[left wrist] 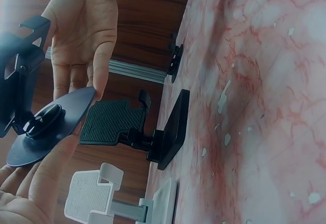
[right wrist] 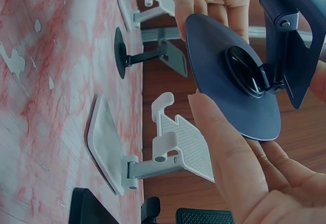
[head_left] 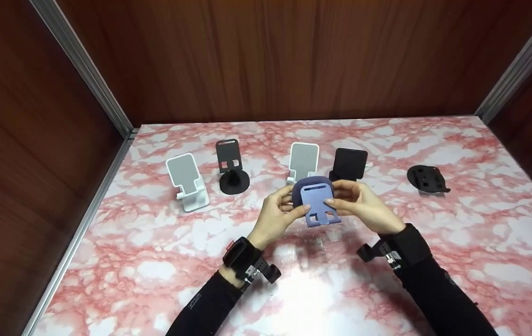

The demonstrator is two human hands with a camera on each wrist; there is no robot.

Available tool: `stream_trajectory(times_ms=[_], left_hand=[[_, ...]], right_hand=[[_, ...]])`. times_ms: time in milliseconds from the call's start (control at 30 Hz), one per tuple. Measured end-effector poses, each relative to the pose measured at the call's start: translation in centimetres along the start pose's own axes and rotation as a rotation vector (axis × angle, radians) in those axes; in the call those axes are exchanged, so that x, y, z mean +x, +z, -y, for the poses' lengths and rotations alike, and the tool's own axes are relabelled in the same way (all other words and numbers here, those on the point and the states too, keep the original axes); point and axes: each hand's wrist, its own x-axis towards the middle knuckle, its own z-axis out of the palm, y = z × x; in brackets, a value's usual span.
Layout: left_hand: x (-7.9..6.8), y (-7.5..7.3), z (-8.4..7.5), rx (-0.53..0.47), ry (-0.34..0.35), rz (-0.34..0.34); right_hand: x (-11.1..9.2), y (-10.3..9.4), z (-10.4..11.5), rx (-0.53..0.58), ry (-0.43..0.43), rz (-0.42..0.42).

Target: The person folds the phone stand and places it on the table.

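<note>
Both hands hold a blue-purple phone stand [head_left: 317, 198] up over the marbled table. Its slotted plate faces the head camera, with the round base behind it. My left hand [head_left: 273, 217] grips the stand's left side, thumb on the plate. On the opposite side, the fingers of my right hand [head_left: 369, 209] curl behind the base while the thumb presses the plate. Seen from the right wrist, the disc base [right wrist: 219, 71] lies between the hands, joined by a hinged arm to the plate. The left wrist view shows the same base [left wrist: 51, 132] edge-on, clear of the table.
Behind the hands stand a white phone stand [head_left: 304, 158] and a black one [head_left: 350, 163]. Further left are another white stand [head_left: 185, 172] and a round-based black stand [head_left: 234, 182]. A folded black stand [head_left: 428, 178] lies at right. Wood panels [head_left: 266, 60] enclose the table.
</note>
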Motion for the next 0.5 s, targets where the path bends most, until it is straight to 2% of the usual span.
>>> stream_trajectory(times_ms=[267,500], left_hand=[[0.02,-0.02,0.05,-0.082,-0.033,0.03],[0.04,0.0,0.06,-0.11,-0.04,0.032]], right_hand=[[0.07,0.05,-0.05,0.02,0.003,0.006],[0.19,0.1,-0.23,0.014,0.016,-0.001]])
